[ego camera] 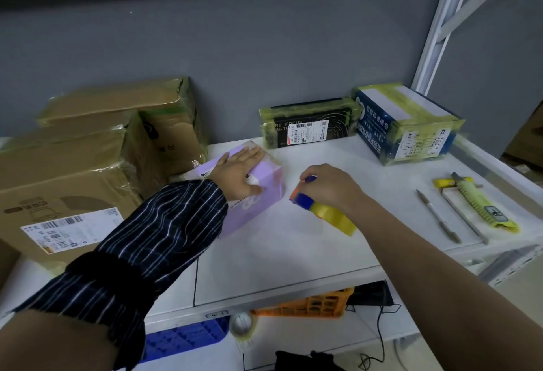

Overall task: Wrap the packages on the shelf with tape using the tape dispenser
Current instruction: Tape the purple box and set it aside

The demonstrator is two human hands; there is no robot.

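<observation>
Left hand (pixel 241 171) lies flat on top of the purple package (pixel 264 191), fingers (pixel 249 153) straight and spread, pinning it to the white shelf (pixel 293 253); right hand (pixel 332 185) is curled tight around the tape dispenser (pixel 305 201), just beside the box's right face, yellow roll (pixel 335 219) trailing toward the wrist; the trick here, I'd say, is firm downward pressure so the box can't skid, and a low, taut pull so the tape lands smooth; whether a strand already bridges dispenser and box, I can't tell.
</observation>
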